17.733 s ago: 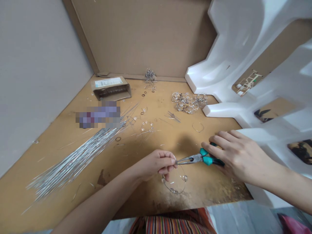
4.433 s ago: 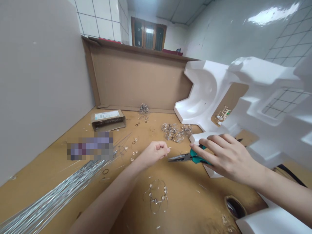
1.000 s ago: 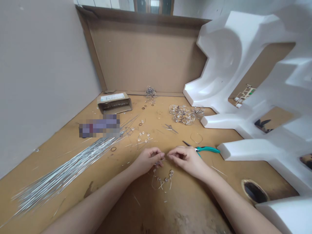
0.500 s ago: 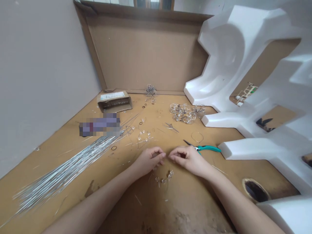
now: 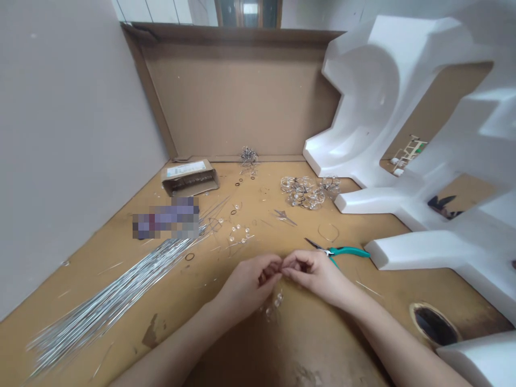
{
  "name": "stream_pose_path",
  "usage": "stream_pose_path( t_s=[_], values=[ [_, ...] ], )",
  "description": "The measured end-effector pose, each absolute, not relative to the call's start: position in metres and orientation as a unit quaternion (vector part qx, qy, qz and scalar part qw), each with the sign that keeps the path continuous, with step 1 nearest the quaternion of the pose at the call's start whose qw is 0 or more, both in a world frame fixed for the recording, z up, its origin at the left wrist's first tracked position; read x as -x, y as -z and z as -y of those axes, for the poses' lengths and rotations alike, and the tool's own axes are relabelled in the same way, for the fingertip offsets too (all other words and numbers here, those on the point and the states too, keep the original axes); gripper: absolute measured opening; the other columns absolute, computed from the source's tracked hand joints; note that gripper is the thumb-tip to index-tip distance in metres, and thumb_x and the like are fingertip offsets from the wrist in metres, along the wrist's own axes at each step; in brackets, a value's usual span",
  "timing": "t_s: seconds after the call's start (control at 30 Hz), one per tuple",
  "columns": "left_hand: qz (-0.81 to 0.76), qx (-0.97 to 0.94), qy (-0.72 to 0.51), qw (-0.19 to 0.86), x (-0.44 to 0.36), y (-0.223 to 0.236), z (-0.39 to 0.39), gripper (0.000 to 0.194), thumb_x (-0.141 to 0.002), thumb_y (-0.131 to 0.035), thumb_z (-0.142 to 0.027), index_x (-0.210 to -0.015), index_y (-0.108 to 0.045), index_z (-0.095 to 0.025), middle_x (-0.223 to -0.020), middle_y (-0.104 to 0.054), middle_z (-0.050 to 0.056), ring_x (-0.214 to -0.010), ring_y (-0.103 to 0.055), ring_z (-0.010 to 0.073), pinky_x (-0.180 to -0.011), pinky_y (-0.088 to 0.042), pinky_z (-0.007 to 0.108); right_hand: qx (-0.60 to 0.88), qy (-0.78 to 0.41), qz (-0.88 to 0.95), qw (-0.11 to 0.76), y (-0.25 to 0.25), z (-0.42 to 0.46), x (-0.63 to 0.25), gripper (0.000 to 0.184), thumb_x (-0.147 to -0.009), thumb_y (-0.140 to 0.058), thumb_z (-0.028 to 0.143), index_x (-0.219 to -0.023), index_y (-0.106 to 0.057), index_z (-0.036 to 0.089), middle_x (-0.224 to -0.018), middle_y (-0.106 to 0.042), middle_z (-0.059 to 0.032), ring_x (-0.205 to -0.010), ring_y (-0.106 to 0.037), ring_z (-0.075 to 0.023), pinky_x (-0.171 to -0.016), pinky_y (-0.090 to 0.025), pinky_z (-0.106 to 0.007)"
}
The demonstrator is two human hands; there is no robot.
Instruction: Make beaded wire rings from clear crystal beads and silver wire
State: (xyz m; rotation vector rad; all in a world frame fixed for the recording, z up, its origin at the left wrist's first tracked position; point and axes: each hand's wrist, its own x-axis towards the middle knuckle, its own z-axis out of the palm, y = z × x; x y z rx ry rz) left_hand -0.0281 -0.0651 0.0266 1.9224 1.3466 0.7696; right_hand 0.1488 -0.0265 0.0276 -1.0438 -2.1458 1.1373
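My left hand [image 5: 258, 277] and my right hand [image 5: 312, 271] meet at the fingertips over the middle of the table, both closed in a pinch. A thin wire strung with clear beads [image 5: 278, 300] hangs just below the fingers; its ends are hidden in the pinch. Beyond my right hand lie long-nose pliers [image 5: 349, 251] with teal handles, their dark jaws pointing left. Past my left hand, a loop of clear beads [image 5: 241, 234] rests on the table among bits of wire.
A bundle of straight silver wires [image 5: 129, 293] stretches across the left. Behind it are a pixelated purple item [image 5: 167, 217] and a small cardboard box [image 5: 189, 180]. Finished-looking beaded wire loops [image 5: 302, 192] lie near white foam packing [image 5: 363, 107]. At right, the table has a round hole [image 5: 435, 324].
My hands have come together, fingertips now touching where a small gap was before. The beaded wire has shifted and hangs closer beneath them. The view has tilted slightly upward.
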Motion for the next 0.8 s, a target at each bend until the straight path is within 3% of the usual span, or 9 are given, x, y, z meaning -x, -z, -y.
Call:
stream_pose_path(
  t_s=[0.23, 0.4, 0.57, 0.7, 0.8],
  values=[
    [-0.546, -0.703, -0.325, 0.319, 0.042, -0.022, 0.058, 0.017, -0.081, -0.046, -0.026, -0.080, -0.063, -0.020, -0.071, -0.067, 0.000, -0.067, -0.061, 0.0133, -0.062, -0.045, 0.023, 0.466, -0.407, 0.731, 0.287, -0.032, 0.029, -0.143, 0.025, -0.078, -0.052, 0.040, -0.087, -0.060, 0.018, -0.071, -0.059, -0.0002, -0.048, -0.046, -0.0075, -0.047, -0.036, -0.020],
    [-0.570, -0.602, -0.388, 0.402, 0.047, -0.015, 0.053, 0.013, -0.077, -0.052, -0.030, -0.079, -0.060, -0.019, -0.068, -0.067, 0.000, -0.068, -0.065, 0.0157, -0.062, -0.048, 0.025, 0.460, -0.468, 0.738, 0.161, -0.023, 0.032, -0.139, 0.038, -0.074, -0.052, 0.053, -0.072, -0.063, 0.017, -0.054, -0.052, 0.0030, -0.046, -0.044, -0.0086, -0.044, -0.032, -0.020],
    [-0.557, -0.554, -0.439, 0.437, 0.044, -0.016, 0.052, 0.015, -0.074, -0.056, -0.032, -0.077, -0.057, -0.017, -0.067, -0.066, 0.001, -0.069, -0.066, 0.0175, -0.065, -0.051, 0.029, 0.446, -0.438, 0.763, 0.165, -0.010, 0.038, -0.131, 0.031, -0.075, -0.052, 0.041, -0.058, -0.059, 0.016, -0.049, -0.042, 0.0049, -0.047, -0.034, -0.0071, -0.044, -0.025, -0.020],
    [-0.563, -0.558, -0.439, 0.423, 0.044, -0.020, 0.054, 0.021, -0.075, -0.054, -0.033, -0.086, -0.059, -0.015, -0.077, -0.067, 0.005, -0.065, -0.066, 0.0164, -0.061, -0.052, 0.029, 0.448, -0.472, 0.732, 0.203, -0.009, 0.036, -0.130, 0.020, -0.075, -0.047, 0.027, -0.069, -0.062, 0.016, -0.055, -0.048, 0.0038, -0.047, -0.036, -0.0071, -0.045, -0.028, -0.019],
    [-0.558, -0.581, -0.433, 0.405, 0.047, -0.018, 0.054, 0.026, -0.079, -0.051, -0.033, -0.097, -0.058, -0.016, -0.086, -0.067, 0.006, -0.062, -0.065, 0.0151, -0.060, -0.052, 0.029, 0.451, -0.516, 0.691, 0.230, -0.011, 0.032, -0.130, 0.022, -0.077, -0.043, 0.028, -0.077, -0.061, 0.015, -0.058, -0.052, 0.0024, -0.042, -0.038, -0.0064, -0.043, -0.031, -0.019]
  ],
)
